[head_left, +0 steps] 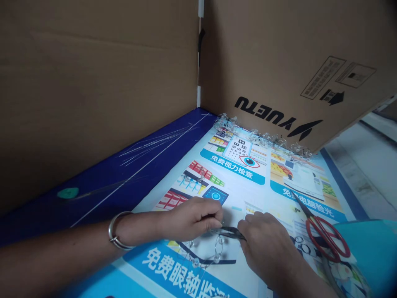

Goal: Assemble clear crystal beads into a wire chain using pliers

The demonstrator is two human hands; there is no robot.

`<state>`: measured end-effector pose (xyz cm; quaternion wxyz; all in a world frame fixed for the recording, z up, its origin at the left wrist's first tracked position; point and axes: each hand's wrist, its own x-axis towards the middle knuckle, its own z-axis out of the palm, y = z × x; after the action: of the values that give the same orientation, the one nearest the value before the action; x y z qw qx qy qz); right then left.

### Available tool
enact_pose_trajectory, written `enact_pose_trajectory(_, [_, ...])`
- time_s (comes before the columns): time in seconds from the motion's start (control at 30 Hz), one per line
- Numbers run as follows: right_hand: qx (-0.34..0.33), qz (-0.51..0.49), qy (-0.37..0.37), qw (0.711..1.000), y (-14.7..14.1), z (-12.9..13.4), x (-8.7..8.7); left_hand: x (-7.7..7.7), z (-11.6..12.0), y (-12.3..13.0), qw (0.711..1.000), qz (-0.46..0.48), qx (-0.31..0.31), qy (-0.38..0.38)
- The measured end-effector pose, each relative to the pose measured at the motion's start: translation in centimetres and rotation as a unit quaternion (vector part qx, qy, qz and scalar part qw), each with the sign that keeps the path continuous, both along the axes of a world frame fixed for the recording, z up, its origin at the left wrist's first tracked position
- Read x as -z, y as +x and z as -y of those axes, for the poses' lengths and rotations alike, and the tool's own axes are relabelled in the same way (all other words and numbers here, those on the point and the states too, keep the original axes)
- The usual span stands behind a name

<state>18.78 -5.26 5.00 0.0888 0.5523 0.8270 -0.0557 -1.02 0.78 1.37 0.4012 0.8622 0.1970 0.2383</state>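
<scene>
Head view: right hand [265,242] closed round pliers [232,233]; left hand [198,218], thumb against finger, pinching chain [217,258] by plier tips, rest of it below, over poster [237,193]. Step seems wire-bending; next calls for steady pinch.

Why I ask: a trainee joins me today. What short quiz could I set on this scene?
1. Which hand holds the pliers?
2. True or false: the red-handled scissors are in the left hand's grip.
3. Which shows just below the pliers in the picture: (a) the red-handled scissors, (b) clear beads, (c) the teal piece?

Key:
1. The right hand.
2. False: they lie to the right of the right hand, held by neither hand.
3. (b)
</scene>
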Motion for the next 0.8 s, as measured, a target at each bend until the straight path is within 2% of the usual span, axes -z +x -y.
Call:
enact_pose_trajectory(0.37, [-0.016,0.023,-0.016,0.999,-0.03,-0.29,0.0,0.3,-0.04,-0.11,1.0,-0.002,0.0,0.004])
enact_pose_trajectory(0.6, [-0.021,0.027,-0.026,0.999,-0.03,-0.71,-0.86,0.0,0.1,-0.01,0.999,0.005,-0.015,-0.027])
enact_pose_trajectory(0.8, [-0.023,0.019,-0.029,0.999,0.11,-0.55,-0.64,0.14,0.14,-0.04,1.0,0.011,0.005,-0.02])
